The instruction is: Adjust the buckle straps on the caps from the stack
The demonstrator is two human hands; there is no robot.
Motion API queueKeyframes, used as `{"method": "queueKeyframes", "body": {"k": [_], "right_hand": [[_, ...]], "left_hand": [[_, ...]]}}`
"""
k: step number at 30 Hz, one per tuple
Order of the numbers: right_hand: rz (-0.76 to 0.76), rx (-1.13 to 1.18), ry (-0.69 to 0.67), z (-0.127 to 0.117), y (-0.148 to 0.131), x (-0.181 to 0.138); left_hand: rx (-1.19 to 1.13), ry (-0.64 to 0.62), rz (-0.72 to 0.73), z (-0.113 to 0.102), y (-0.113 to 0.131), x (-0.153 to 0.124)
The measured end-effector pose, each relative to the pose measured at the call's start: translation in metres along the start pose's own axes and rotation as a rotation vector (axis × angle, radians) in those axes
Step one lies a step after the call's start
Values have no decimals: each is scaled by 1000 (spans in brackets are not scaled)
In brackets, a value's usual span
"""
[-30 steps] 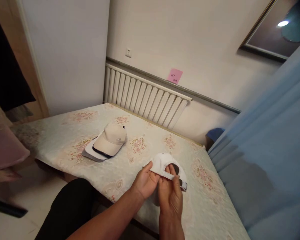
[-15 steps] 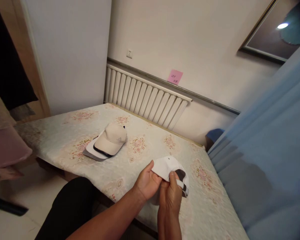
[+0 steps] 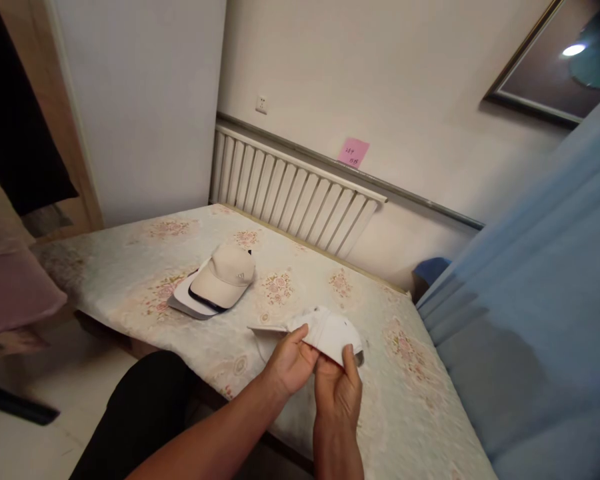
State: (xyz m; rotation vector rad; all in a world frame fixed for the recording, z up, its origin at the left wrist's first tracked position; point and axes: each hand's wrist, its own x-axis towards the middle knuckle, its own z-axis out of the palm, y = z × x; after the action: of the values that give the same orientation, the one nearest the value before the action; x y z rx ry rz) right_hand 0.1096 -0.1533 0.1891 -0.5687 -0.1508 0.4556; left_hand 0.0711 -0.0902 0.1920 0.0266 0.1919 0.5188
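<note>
A white cap (image 3: 327, 331) is held just above the flowered bed cover (image 3: 130, 267). My left hand (image 3: 289, 363) grips its near edge on the left side, and my right hand (image 3: 339, 392) pinches its rear edge from below. The cap's brim points left, toward a stack of caps. That stack lies further back on the cover: a beige cap (image 3: 225, 275) on top of at least one more cap with a grey-white brim (image 3: 184, 303).
A white radiator (image 3: 290, 193) runs along the far wall behind the bed, with a pink note (image 3: 353, 152) above it. A blue curtain (image 3: 540, 313) hangs on the right. My dark-clad knee (image 3: 145, 407) is at the bed's near edge. Pink cushions (image 3: 10, 293) sit at left.
Both hands have turned the white cap over: its dark inside and rear strap faced me, now the white crown is up and the brim sticks out to the left.
</note>
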Motion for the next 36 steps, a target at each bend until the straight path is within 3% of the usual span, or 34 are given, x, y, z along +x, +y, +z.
{"method": "queueKeyframes", "body": {"k": [3, 7, 14, 26, 36], "right_hand": [[23, -32, 31, -3, 6, 1], [0, -37, 29, -7, 4, 4], [20, -46, 32, -19, -9, 8], [40, 17, -12, -7, 11, -8], [38, 12, 33, -23, 2, 3]], "left_hand": [[9, -27, -30, -3, 0, -1], [-16, -37, 32, -7, 8, 2], [-66, 56, 119, -7, 26, 7], [13, 9, 92, -15, 14, 5], [32, 0, 138, -9, 23, 1]]}}
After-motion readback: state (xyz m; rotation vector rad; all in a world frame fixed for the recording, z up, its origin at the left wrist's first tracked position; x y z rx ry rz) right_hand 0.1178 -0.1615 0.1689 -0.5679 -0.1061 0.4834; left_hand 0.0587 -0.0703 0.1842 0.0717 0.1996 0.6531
